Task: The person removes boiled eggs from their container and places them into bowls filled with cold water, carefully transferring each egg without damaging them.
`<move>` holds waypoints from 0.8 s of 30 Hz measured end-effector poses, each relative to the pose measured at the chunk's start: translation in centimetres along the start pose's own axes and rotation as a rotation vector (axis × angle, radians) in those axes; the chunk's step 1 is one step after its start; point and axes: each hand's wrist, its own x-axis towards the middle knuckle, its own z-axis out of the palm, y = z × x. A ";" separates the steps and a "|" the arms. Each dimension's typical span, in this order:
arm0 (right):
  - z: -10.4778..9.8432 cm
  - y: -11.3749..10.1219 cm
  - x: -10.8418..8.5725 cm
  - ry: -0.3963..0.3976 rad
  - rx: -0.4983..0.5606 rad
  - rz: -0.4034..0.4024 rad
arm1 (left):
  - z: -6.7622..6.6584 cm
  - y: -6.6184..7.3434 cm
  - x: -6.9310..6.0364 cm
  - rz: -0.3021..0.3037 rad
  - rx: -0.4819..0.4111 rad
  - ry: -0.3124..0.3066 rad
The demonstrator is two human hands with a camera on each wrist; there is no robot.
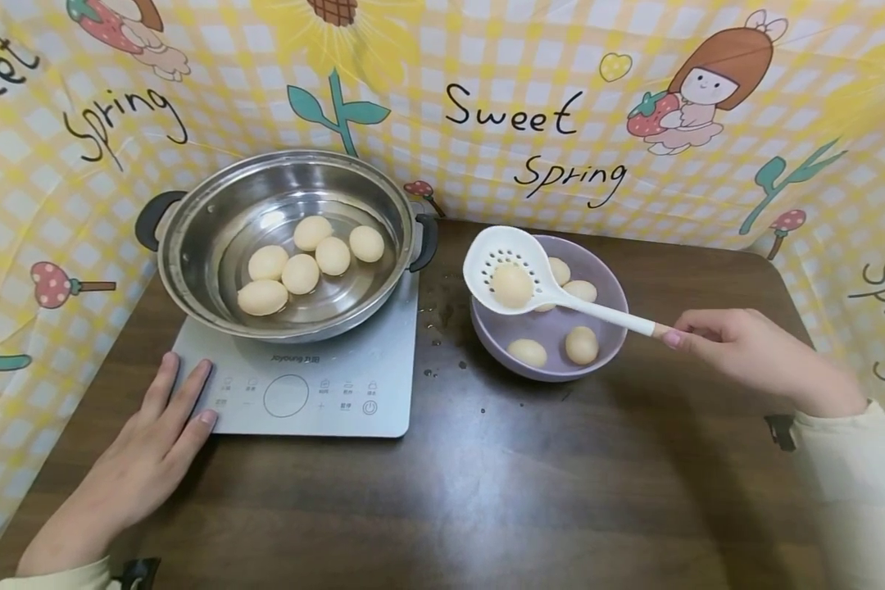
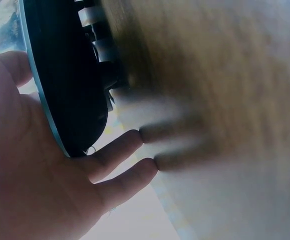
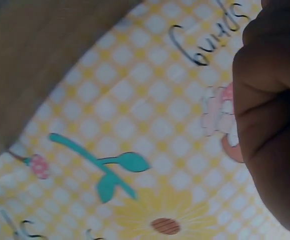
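My right hand grips the wooden end of a white slotted spoon. One egg lies in the spoon's perforated bowl, above the back left part of a lilac bowl that holds several eggs. With fingers extended and spread, my left hand touches the front left edge of a white induction cooker. In the left wrist view, two fingertips reach past the cooker's dark underside. On the cooker stands a steel pot, with several eggs in water.
The pot's black handles stick out left and right. Water drops dot the dark wooden table between cooker and bowl. Behind hangs a yellow checked cloth with printed lettering.
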 end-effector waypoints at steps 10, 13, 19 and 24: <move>1.9 2.4 -1.1 0.157 -0.082 -0.044 | 0.0 0.0 0.0 -0.002 0.015 -0.004; 2.1 2.6 -1.0 0.234 -0.122 -0.044 | 0.0 -0.2 0.0 -0.005 0.013 -0.005; 2.2 2.9 -0.5 0.433 -0.146 -0.085 | 0.1 -0.2 0.0 -0.009 0.009 -0.005; 2.0 2.5 -0.2 0.452 -0.078 -0.104 | 0.0 -0.1 -0.1 -0.005 0.009 -0.003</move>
